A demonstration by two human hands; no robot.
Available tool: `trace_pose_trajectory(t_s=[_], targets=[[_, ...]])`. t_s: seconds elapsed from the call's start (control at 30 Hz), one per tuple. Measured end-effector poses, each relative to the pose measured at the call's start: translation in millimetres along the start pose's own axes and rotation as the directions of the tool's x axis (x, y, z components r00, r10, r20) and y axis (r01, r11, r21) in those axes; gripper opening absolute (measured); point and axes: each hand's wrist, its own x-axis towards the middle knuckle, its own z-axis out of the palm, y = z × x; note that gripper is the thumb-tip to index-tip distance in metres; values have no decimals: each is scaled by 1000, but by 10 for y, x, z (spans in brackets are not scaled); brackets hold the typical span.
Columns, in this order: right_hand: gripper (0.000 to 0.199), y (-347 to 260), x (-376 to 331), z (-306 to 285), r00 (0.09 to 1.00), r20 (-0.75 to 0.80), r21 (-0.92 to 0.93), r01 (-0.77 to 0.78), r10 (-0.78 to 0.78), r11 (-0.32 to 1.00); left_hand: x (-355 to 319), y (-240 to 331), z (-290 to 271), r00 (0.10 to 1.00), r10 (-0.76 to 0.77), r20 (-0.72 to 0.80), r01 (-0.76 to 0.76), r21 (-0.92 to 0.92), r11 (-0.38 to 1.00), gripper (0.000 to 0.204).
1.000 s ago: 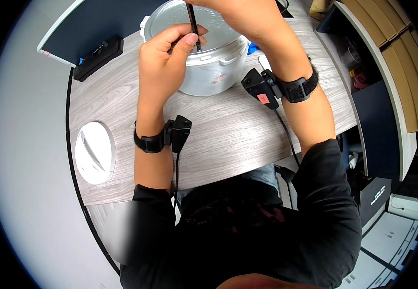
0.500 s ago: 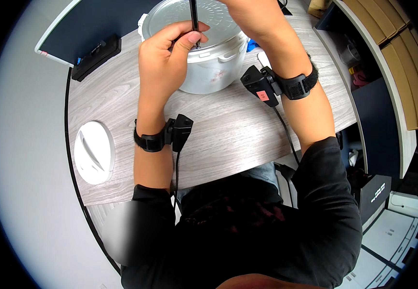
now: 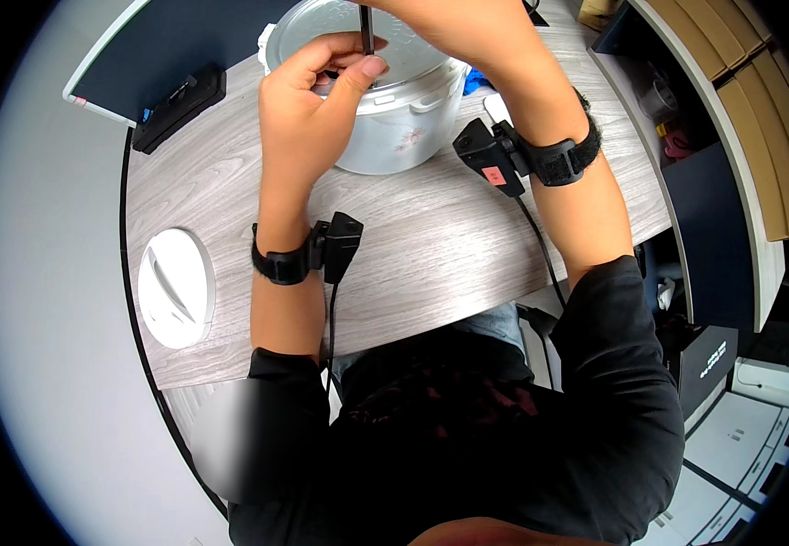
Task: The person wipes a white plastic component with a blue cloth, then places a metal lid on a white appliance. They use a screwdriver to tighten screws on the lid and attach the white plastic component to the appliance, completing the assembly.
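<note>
Before me stands a whitish, round, pot-like container [image 3: 403,146] with a grey embossed top [image 3: 312,27] and a small floral mark on its side. At its near rim, the thumb and fingers of my left hand [image 3: 308,105] close around the lower part of a thin, upright black rod [image 3: 366,27]. The rod's lower tip is partly behind the thumb, and its upper end runs out of view. My right hand [image 3: 449,27] reaches across above the container from the right; its fingers lie beyond the upper edge, so what they hold is hidden.
A white oval piece with a raised ridge [image 3: 178,287] lies at the table's left. A black case [image 3: 179,109] rests by the dark panel. Blue material [image 3: 476,80] and a white object [image 3: 496,108] sit right of the container. Shelves with cardboard boxes [image 3: 763,146] border the right.
My right hand has shifted up and left, so less of it shows. My left fingers have moved slightly while staying around the rod. The container keeps its place.
</note>
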Motion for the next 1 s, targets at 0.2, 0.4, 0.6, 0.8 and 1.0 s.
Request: trace_pose_trajectory(t_s=[0.2,0.4,0.6,0.8,1.0], targets=[[34,76,-10,-112,997,69,265,-41,24,963,-7,-6,-15,1000,-14,8,13,49,999,16],[32,-91,-40,-68,996,28,12,-84,84,996,-6,7,4,1000,-4,30,2,66,998,18],[31,-248,55,21,977,2,135,-213,215,968,-6,13,-14,998,-10,54,5,86,996,20],[29,99,-4,-136,996,87,74,17,-24,997,-4,14,-16,997,-25,76,22,46,999,21],[29,-70,-20,-80,992,94,96,-98,89,991,-4,3,-53,993,-39,114,39,5,999,23]])
